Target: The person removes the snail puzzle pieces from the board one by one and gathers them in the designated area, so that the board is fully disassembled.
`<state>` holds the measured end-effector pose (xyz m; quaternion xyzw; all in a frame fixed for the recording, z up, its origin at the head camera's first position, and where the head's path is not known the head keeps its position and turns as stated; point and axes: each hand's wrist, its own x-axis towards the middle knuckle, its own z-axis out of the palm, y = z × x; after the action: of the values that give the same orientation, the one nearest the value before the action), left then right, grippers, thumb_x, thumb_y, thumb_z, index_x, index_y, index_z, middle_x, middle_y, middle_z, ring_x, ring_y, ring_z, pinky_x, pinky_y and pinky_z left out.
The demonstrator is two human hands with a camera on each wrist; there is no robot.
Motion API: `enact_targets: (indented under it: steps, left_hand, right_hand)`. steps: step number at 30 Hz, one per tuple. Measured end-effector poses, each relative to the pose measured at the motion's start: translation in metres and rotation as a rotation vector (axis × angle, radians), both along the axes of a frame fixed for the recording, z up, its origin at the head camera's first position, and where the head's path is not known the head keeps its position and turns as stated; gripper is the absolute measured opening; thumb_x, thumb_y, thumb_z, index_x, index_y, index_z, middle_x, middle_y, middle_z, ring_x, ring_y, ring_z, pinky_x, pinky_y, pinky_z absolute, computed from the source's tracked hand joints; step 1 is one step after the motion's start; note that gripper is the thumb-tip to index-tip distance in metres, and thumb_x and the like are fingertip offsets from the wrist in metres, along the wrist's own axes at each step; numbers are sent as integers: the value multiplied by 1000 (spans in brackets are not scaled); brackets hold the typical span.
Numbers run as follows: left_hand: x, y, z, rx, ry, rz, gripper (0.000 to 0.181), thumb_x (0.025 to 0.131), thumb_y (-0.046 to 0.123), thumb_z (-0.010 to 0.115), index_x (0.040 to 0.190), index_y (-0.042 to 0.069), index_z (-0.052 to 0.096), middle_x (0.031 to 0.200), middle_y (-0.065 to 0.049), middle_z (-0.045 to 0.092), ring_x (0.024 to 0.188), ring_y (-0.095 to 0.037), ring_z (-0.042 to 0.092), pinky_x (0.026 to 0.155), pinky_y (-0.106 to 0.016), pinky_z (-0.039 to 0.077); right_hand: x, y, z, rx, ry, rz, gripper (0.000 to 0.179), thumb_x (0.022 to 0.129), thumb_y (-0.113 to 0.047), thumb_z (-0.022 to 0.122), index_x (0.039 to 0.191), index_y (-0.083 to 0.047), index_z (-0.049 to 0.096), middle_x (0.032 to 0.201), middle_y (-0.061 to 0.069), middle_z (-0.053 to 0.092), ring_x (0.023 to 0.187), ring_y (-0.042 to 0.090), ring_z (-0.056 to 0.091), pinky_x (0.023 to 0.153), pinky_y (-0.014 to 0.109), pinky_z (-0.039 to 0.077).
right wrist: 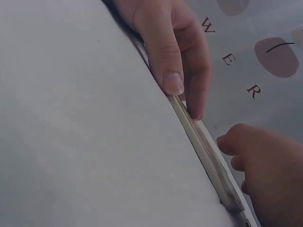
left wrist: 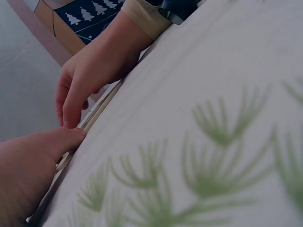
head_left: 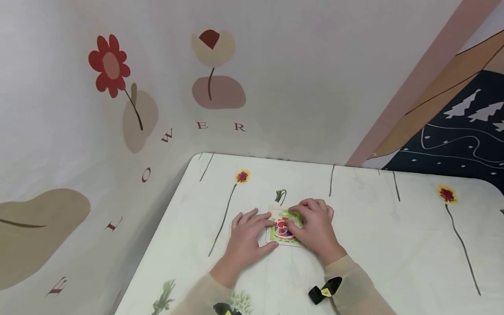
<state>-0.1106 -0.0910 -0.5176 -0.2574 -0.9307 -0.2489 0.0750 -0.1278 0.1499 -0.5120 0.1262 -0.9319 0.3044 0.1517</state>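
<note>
Beige sleeves point(head_left: 356, 280) with black straps point(head_left: 334, 286) at the wrists lay nearest the camera, extended over the white counter point(head_left: 397, 253). Between the two hands, a small square board point(head_left: 281, 237) with a bright green, red and blue picture lay flat, inward from the counter's far edge and nearer its far left corner than its far right one. At the board's left side, the left hand point(head_left: 247, 236) had its fingers loosely spread, the thumb touching the board's near edge and the index finger its left part; these fingers gripped nothing. From the right, the right hand point(head_left: 316, 225) arched over the picture, its thumb and index finger bent, their tips slightly apart; whether they pinched a small piece, one could not tell. Yellow flowers with red centres point(head_left: 242, 176) were printed toward the counter's far corners. Beyond the far edge rose a pale backdrop point(head_left: 291, 87) bearing flower shapes and letters.
</note>
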Motion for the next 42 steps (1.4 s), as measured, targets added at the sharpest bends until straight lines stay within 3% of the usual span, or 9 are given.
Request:
enact_targets:
  steps: [7,16,24,35,42]
  left_hand:
    - [0,1,2,-15,14,-4,52,87,53,84,133,29,73,151,7,61,148,-30,46,117,-69,27]
    - [0,2,2,-22,-12,-6,52,89,54,82,134,29,72,152,8,60,149,-30,44,118,-68,26]
    - [0,1,2,-19,-4,0,50,89,52,82,133,29,72,152,8,61,149,-30,45,117,-68,26]
    - [3,0,1,-18,8,-1,51,88,51,84,131,28,72,151,7,61,147,-31,47,115,-70,28]
    - [1,1,-1,-15,11,-7,51,89,52,82,132,29,72,152,7,60,148,-31,46,115,-70,28]
  right_hand:
    - [0,-5,-2,14,-2,-15,28,87,-36,88,106,-18,82,113,6,65,116,35,50,100,62,28]
    - [2,-6,-1,40,-69,-60,27,89,-35,87,107,-16,80,116,8,62,121,39,46,104,65,25]
    - [4,-8,4,96,-48,-60,27,90,-35,88,108,-16,83,115,9,61,118,40,46,101,65,27]
    - [7,-11,5,75,-124,-100,29,88,-37,90,109,-19,81,109,6,55,111,37,45,96,62,28]
    - [6,-11,8,50,-159,-97,31,89,-35,89,111,-17,79,113,7,55,114,37,44,96,60,28]
